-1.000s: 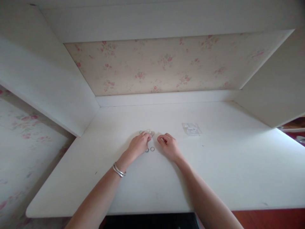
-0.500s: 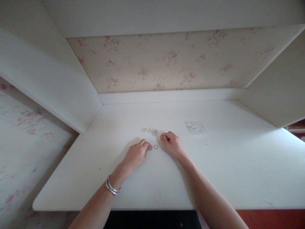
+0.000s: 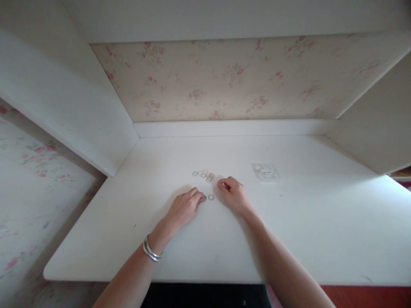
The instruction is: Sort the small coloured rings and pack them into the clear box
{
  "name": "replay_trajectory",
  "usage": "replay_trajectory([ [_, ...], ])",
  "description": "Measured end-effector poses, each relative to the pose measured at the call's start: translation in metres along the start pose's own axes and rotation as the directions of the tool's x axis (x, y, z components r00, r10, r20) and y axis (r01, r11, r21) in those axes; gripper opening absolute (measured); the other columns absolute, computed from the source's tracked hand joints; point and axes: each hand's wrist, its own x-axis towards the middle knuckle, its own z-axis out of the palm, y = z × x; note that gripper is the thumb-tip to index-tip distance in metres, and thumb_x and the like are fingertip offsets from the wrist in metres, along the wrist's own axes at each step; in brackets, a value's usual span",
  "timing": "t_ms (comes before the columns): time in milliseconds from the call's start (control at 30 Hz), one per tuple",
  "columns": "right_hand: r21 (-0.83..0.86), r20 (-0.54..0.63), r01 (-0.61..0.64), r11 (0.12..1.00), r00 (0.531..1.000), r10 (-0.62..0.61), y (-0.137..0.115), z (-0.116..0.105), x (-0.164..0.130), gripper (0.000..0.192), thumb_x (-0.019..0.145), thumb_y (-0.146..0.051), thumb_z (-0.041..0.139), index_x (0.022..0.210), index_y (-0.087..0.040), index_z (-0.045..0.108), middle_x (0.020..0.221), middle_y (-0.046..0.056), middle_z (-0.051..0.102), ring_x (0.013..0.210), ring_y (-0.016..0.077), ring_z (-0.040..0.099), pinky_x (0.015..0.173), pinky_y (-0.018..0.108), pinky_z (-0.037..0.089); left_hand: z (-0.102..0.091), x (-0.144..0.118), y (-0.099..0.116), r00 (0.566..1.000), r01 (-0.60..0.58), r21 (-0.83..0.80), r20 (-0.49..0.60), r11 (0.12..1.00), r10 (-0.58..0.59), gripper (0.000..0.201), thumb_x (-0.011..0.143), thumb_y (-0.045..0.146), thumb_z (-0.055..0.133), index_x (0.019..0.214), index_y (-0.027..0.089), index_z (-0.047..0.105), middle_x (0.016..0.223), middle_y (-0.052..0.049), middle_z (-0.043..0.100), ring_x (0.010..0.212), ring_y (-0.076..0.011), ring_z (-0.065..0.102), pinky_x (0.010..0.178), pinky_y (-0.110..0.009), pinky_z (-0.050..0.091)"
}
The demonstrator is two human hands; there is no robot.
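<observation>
My left hand (image 3: 186, 207), with a silver bangle (image 3: 151, 250) at the wrist, rests on the white desk, thumb and fingertips pinched on a small green ring (image 3: 205, 198). Most of this ring is hidden by the fingers. Just right of it lies a single pinkish ring (image 3: 211, 197), flat and apart from both hands. My right hand (image 3: 233, 194) is closed with its fingertips together; whether anything is between them is too small to tell. Beyond the hands is a loose cluster of thin coloured rings (image 3: 203, 175), some overlapping, resembling small elastic bands.
A clear plastic bag (image 3: 266, 172) lies to the right, beyond my right hand. The desk (image 3: 105, 239) is bounded by a low back ledge (image 3: 234, 128) and side panels. A small dark scrap (image 3: 135, 226) lies left of my left arm.
The green ring at my left fingertips shows less than before, being more covered by the pinch. My right hand keeps almost the same pose. The view has shifted slightly.
</observation>
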Motion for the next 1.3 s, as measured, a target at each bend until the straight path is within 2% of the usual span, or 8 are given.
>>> replay_trajectory([
  [167, -0.037, 0.010, 0.014, 0.999, 1.000, -0.013, 0.001, 0.001, -0.001, 0.022, 0.086, -0.033, 0.048, 0.085, -0.022, 0.067, 0.071, 0.000, 0.054, 0.058, 0.0099, 0.047, 0.057, 0.023, 0.035, -0.003, -0.001, 0.000, 0.999, 0.028, -0.112, -0.040, 0.993, -0.033, 0.022, 0.094, 0.026, 0.040, 0.096, 0.023, 0.061, 0.090, 0.000, 0.061, 0.080, -0.0124, 0.061, 0.075, -0.023, 0.046],
  [267, -0.079, 0.041, 0.028, 0.997, 0.999, -0.024, -0.001, 0.001, -0.003, 0.022, 0.087, -0.033, 0.047, 0.087, -0.023, 0.066, 0.074, 0.000, 0.055, 0.058, 0.0097, 0.049, 0.058, 0.022, 0.035, -0.007, -0.001, -0.004, 0.990, 0.077, -0.168, -0.101, 0.983, -0.095, 0.022, 0.093, 0.028, 0.040, 0.093, 0.022, 0.061, 0.089, -0.002, 0.062, 0.081, -0.0127, 0.060, 0.076, -0.023, 0.046],
  [433, -0.191, 0.106, 0.031, 0.981, 0.994, -0.011, -0.009, 0.002, -0.005, 0.023, 0.087, -0.032, 0.045, 0.098, -0.026, 0.065, 0.085, 0.001, 0.060, 0.064, 0.0106, 0.053, 0.060, 0.023, 0.037, -0.012, -0.001, -0.018, 0.947, 0.157, -0.241, -0.239, 0.958, -0.215, 0.021, 0.092, 0.027, 0.041, 0.090, 0.020, 0.060, 0.088, -0.003, 0.063, 0.084, -0.0144, 0.059, 0.078, -0.026, 0.046],
  [533, -0.253, 0.112, 0.022, 0.967, 0.994, 0.007, -0.014, 0.004, -0.001, 0.024, 0.087, -0.032, 0.045, 0.103, -0.028, 0.064, 0.089, 0.001, 0.062, 0.067, 0.0114, 0.055, 0.061, 0.023, 0.037, -0.010, -0.001, -0.024, 0.926, 0.181, -0.275, -0.274, 0.944, -0.258, 0.020, 0.091, 0.026, 0.042, 0.089, 0.020, 0.061, 0.088, -0.003, 0.064, 0.085, -0.0148, 0.059, 0.078, -0.026, 0.046],
  [767, -0.348, 0.171, 0.099, 0.932, 0.984, -0.041, -0.019, 0.012, 0.019, 0.024, 0.089, -0.030, 0.045, 0.102, -0.029, 0.065, 0.089, 0.001, 0.062, 0.071, 0.0117, 0.057, 0.063, 0.022, 0.036, -0.008, -0.001, -0.027, 0.926, 0.193, -0.305, -0.257, 0.933, -0.275, 0.018, 0.089, 0.023, 0.045, 0.089, 0.019, 0.062, 0.088, -0.003, 0.065, 0.085, -0.0148, 0.059, 0.078, -0.026, 0.045],
  [1000, -0.394, 0.138, 0.134, 0.909, 0.987, -0.085, -0.031, 0.020, 0.032, 0.024, 0.090, -0.032, 0.044, 0.098, -0.026, 0.067, 0.089, 0.002, 0.062, 0.072, 0.0122, 0.057, 0.064, 0.023, 0.037, -0.004, 0.002, -0.030, 0.914, 0.270, -0.368, -0.194, 0.890, -0.358, 0.020, 0.088, 0.024, 0.045, 0.090, 0.020, 0.065, 0.088, -0.003, 0.067, 0.081, -0.0140, 0.061, 0.076, -0.025, 0.044],
  [1167, -0.471, 0.203, 0.175, 0.865, 0.975, -0.087, -0.048, 0.027, 0.049, 0.026, 0.090, -0.033, 0.044, 0.095, -0.027, 0.069, 0.093, 0.004, 0.061, 0.071, 0.0132, 0.057, 0.061, 0.025, 0.036, -0.002, 0.003, -0.037, 0.901, 0.323, -0.440, -0.127, 0.838, -0.414, 0.022, 0.088, 0.028, 0.045, 0.089, 0.020, 0.066, 0.077, -0.001, 0.068, 0.069, -0.0124, 0.060, 0.064, -0.023, 0.042],
  [1300, -0.503, 0.252, 0.174, 0.847, 0.966, -0.049, -0.054, 0.038, 0.064, 0.025, 0.089, -0.035, 0.046, 0.092, -0.028, 0.070, 0.095, 0.004, 0.061, 0.071, 0.0138, 0.058, 0.060, 0.025, 0.036, -0.003, 0.003, -0.041, 0.894, 0.331, -0.489, -0.110, 0.807, -0.433, 0.025, 0.088, 0.030, 0.045, 0.091, 0.019, 0.067, 0.078, -0.002, 0.069, 0.069, -0.0128, 0.061, 0.065, -0.022, 0.043],
])
